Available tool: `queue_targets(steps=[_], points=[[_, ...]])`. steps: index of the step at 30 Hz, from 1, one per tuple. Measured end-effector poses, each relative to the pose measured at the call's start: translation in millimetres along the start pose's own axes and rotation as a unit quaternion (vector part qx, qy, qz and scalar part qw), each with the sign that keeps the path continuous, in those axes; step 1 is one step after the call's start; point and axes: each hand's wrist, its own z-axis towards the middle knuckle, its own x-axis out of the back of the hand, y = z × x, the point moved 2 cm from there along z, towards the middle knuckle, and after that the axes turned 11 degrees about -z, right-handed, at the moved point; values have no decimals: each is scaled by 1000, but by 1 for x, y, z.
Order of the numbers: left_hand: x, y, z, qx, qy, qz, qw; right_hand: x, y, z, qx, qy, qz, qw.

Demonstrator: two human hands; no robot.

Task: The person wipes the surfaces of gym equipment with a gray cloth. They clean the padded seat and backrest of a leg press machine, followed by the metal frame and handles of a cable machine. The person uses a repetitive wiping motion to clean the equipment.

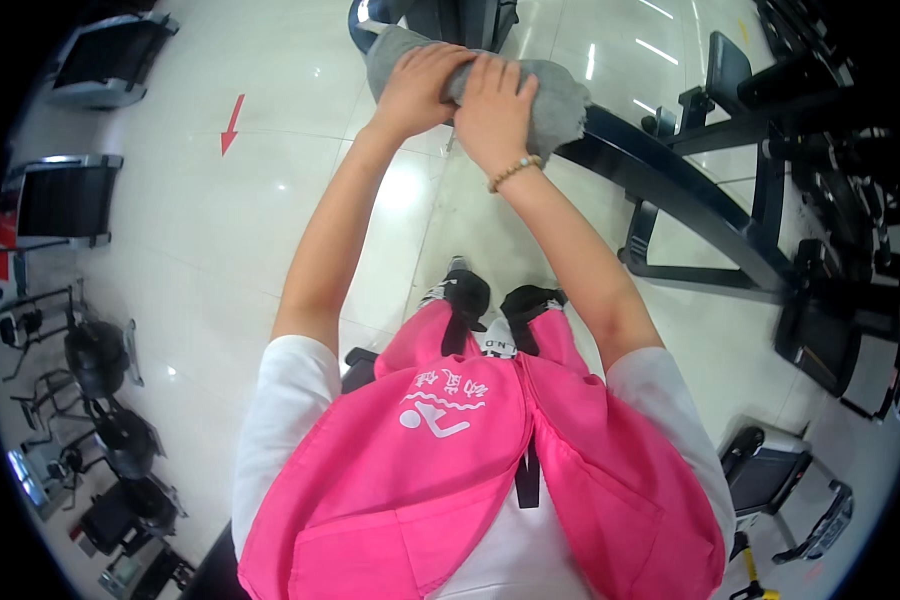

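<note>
A grey cloth (559, 101) lies over a part of a dark gym machine in front of me, at the top of the view. My left hand (424, 86) rests on the cloth's left part, its fingers bent over the top. Close beside it, my right hand (495, 109) presses on the middle of the same cloth, with a beaded bracelet (514, 174) at the wrist. Both palms face down. The machine part under the cloth is mostly hidden.
A curved dark blue machine frame (667, 176) runs from the cloth to the lower right. Padded gym equipment (727, 71) stands at the right. Treadmills (67, 199) and exercise bikes (97, 356) line the left. A red arrow (230, 127) marks the glossy tiled floor (195, 247).
</note>
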Motion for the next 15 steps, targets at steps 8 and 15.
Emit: queue_targets(steps=[8,15], points=[[-25,28,2,34,15,123,992,6,47,-16,27,24,115,993],[-119,120,30,16,-29,95,995,5,172,-86,-43,75,162,983]])
